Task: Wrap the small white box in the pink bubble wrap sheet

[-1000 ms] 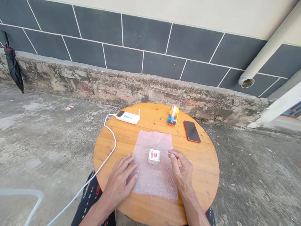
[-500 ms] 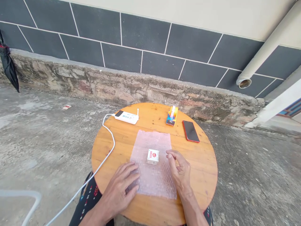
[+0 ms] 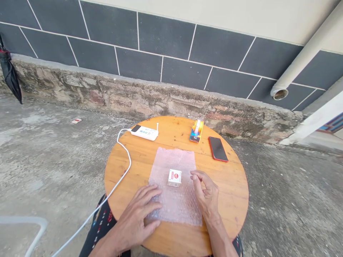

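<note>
**Small box on the bubble wrap**

A small white box (image 3: 174,177) with a red round mark on top sits upright near the middle of a sheet of clear bubble wrap (image 3: 174,200). The sheet lies flat on the round wooden table (image 3: 230,189), long side running from 6 to 12 o'clock. The box is closed and stands at 12 o'clock from me.

We're outdoors in a house yard: rough concrete ground (image 3: 48,160), a weathered stone ledge (image 3: 120,96) under dark wall tiles (image 3: 160,39). A drainpipe (image 3: 302,57) runs down the wall beside a round wooden table (image 3: 227,182).
</note>
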Demonstrator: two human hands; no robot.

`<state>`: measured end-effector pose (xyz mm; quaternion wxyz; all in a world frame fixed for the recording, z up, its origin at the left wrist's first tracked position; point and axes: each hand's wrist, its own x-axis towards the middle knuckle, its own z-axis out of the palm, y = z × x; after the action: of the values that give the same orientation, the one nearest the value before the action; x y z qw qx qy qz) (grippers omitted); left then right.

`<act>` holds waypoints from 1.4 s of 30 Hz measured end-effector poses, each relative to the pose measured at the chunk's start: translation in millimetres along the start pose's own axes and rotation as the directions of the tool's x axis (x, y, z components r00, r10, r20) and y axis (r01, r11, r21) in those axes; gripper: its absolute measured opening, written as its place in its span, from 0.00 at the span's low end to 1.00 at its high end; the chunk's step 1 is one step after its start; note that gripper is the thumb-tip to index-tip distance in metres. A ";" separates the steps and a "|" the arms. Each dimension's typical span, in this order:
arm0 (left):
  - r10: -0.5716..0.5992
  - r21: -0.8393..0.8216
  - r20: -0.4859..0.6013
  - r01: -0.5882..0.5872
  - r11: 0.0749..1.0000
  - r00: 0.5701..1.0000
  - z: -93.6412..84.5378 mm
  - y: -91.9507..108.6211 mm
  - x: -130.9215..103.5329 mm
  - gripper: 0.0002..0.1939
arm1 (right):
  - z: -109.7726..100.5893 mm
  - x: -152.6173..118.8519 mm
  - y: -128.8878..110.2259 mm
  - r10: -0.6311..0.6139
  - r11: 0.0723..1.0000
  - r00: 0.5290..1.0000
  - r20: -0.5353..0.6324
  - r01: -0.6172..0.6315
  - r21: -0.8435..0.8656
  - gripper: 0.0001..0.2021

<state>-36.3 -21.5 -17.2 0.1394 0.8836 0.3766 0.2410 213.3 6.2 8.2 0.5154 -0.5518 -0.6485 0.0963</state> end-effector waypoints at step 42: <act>-0.035 -0.037 -0.026 0.034 0.999 0.999 -1.6 2.3 2.6 0.13 | 3.3 0.8 -8.4 -0.045 0.999 0.978 0.202 0.044 0.012 0.08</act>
<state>-34.2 -21.1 -14.0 0.1545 0.8710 0.3891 0.2571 205.7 5.2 13.0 0.4509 -0.5224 -0.7095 0.1430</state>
